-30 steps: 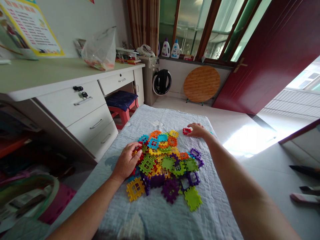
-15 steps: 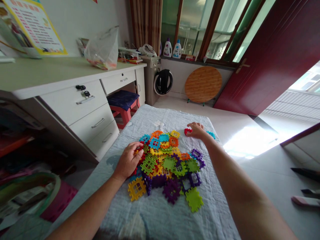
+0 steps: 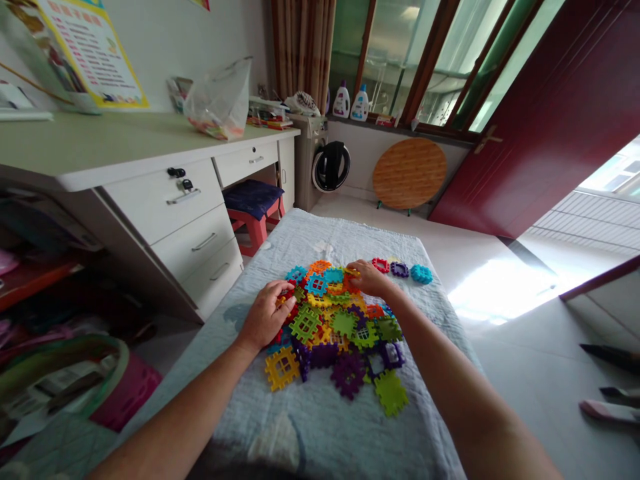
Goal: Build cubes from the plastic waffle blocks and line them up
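A heap of colourful plastic interlocking building tiles (image 3: 344, 325) with notched edges lies on the cloth-covered table. My left hand (image 3: 267, 313) rests at the heap's left side over some red tiles, its thumb apart from its bent fingers. At the heap's far right edge, my right hand (image 3: 370, 277) has its fingers closed on a yellow tile (image 3: 353, 272), which looks tilted. Beyond that hand, a red tile (image 3: 381, 265), a purple tile (image 3: 399, 269) and blue tiles (image 3: 421, 274) sit apart in a row. A lime green tile (image 3: 391, 393) lies at the near edge.
A pale patterned cloth (image 3: 295, 433) covers the table. On the left stands a white desk (image 3: 195, 213) with a plastic bag (image 3: 220, 103) on top, and a red stool (image 3: 255, 207) beneath. A pink basket (image 3: 125, 390) stands at lower left. A washing machine (image 3: 307, 163) is behind.
My right hand has let go of the red tile at the far right and come back left to the heap, closing on a yellow tile. My left hand keeps its place.
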A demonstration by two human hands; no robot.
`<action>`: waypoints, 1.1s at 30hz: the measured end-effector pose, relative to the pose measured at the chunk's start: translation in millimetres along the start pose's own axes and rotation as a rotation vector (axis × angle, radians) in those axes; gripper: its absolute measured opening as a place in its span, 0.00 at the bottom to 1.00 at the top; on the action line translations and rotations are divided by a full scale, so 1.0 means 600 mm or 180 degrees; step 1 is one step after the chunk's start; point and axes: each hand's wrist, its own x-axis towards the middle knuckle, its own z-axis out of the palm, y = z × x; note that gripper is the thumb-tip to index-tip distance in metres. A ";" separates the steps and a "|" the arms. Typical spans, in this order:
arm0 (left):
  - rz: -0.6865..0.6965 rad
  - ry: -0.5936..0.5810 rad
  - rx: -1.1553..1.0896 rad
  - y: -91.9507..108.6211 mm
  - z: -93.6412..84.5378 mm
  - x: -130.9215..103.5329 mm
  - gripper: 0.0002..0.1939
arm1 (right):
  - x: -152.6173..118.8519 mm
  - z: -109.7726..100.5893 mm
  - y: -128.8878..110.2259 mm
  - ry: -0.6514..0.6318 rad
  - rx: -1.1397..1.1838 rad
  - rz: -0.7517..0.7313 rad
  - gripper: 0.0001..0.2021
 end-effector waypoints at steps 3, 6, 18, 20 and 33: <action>0.0046 -0.0028 -0.0035 -0.001 0.000 -0.001 0.14 | -0.016 0.003 -0.014 0.0097 0.0097 -0.0127 0.19; 0.0077 -0.0066 -0.0087 -0.001 -0.001 -0.003 0.15 | -0.032 0.003 -0.031 0.0159 0.0261 -0.0222 0.17; 0.0023 -0.0040 -0.0268 0.005 -0.008 -0.007 0.15 | -0.083 -0.007 -0.058 0.0007 0.0574 -0.0345 0.19; -0.0023 -0.0032 -0.0314 0.006 -0.008 -0.008 0.15 | -0.092 -0.006 -0.057 0.0009 0.0733 -0.0350 0.19; -0.0014 0.0099 -0.0255 0.010 -0.007 -0.006 0.13 | -0.137 -0.031 -0.058 0.0271 0.1482 0.0412 0.17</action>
